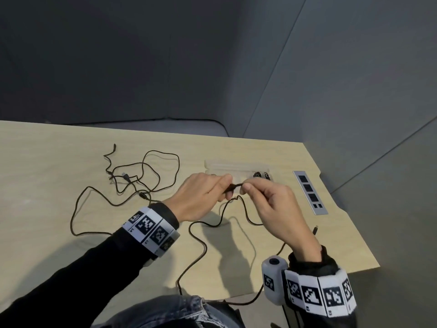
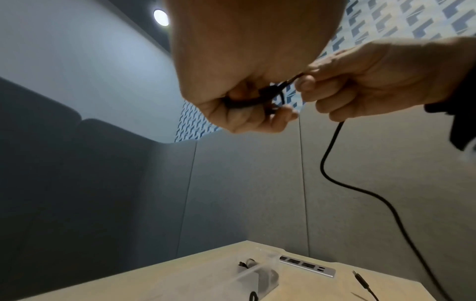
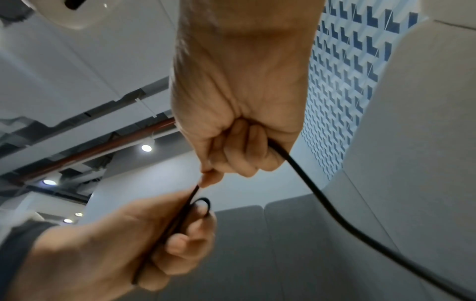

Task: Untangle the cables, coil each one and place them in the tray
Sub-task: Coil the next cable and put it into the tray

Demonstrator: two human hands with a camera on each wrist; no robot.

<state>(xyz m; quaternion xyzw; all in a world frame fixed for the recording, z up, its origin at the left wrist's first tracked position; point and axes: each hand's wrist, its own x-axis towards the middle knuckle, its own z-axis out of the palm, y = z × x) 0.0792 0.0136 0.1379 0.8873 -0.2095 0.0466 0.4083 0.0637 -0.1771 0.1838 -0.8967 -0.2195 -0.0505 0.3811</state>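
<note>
My left hand (image 1: pixel 212 188) holds a few small loops of a black cable (image 1: pixel 236 185) above the table, fingers curled round them. My right hand (image 1: pixel 257 197) pinches the same cable just beside the loops, thumb against forefinger. In the left wrist view the loops (image 2: pixel 257 97) sit in the left hand (image 2: pixel 239 106), and the slack (image 2: pixel 332 142) hangs down from the right hand (image 2: pixel 373 81). The slack runs over the table and off its near edge. A clear tray (image 1: pixel 236 165) lies just behind my hands, with a coiled black cable (image 1: pixel 261 175) in its right end.
Tangled black cables (image 1: pixel 142 176) are spread over the left half of the wooden table (image 1: pixel 47 162). A grey socket panel (image 1: pixel 309 192) is set into the table at the right. A loose plug end (image 1: pixel 315 229) lies near my right wrist. Grey padded walls enclose the table.
</note>
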